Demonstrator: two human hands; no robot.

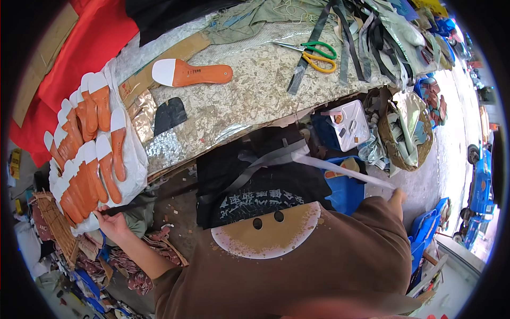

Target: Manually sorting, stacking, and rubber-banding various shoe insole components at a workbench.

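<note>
My right hand (397, 196), far out on the right, is closed on the end of a pale strip (350, 173). The strip stretches left across the front of my body, and a grey length (255, 169) of it hangs over a dark cloth on my lap. At the left, my left hand (112, 226) has its fingers pinched beside the lower edge of a white sheet (135, 173). A dark band runs near those fingertips; I cannot tell whether they grip it. Several orange-brown insoles (79, 181) with white toes lie overlapping on that sheet, just above my left hand.
A single insole (204, 73), a black patch (170, 114) and scissors (311, 53) with green and yellow handles lie on the worn worktable (239, 111). Dark strips (348, 42) drape over its right end. A white tray (350, 125), blue bin (345, 194) and basket (406, 130) stand at right.
</note>
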